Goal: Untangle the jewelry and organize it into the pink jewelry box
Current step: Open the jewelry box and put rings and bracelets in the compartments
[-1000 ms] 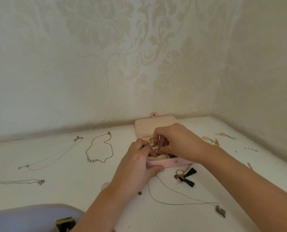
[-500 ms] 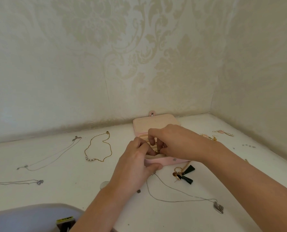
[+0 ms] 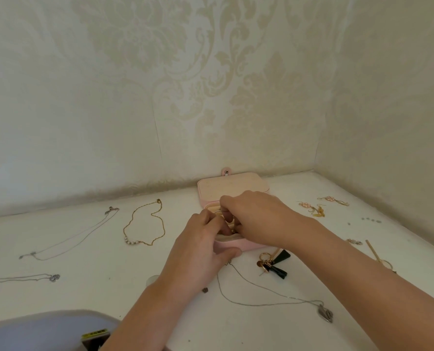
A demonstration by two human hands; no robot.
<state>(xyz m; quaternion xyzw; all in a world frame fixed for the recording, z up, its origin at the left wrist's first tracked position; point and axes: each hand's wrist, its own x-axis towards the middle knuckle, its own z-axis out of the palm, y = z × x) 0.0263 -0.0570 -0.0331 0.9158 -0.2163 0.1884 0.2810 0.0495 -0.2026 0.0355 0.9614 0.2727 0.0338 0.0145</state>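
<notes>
Left hand is gripping pink jewelry box front wall. Right hand is pinching small gold piece, probably light and slippery, so fingertip pinch only.

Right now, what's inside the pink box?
Cream padded lining shows at the box front. The left hand, holding the front wall, and right hand cover the rest; contents there can't be seen.

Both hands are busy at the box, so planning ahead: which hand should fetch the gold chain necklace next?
Probably left. The gold chain necklace lies on the left hand's side of the pink jewelry box, with bare table between. The right hand would have to cross over the left hand.
</notes>
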